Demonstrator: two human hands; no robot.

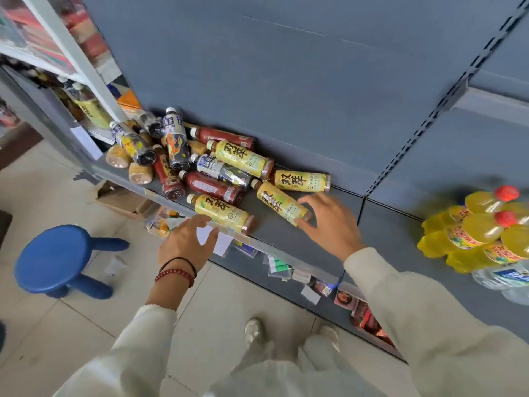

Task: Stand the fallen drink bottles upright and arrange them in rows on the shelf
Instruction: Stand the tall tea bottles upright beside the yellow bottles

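The right grip [329, 222] is spread wide, with its thumb against the base end of a fallen yellow-label bottle [279, 202] and its fingers arched over it, not closed. The left grip [186, 242] is relaxed open and holds nothing, its fingertips just beside the front yellow-label bottle [221, 212], which lies along the shelf [286, 239] edge.

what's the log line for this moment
bottles fallen on shelf | left hand open near front bottle | right hand open at next yellow bottle
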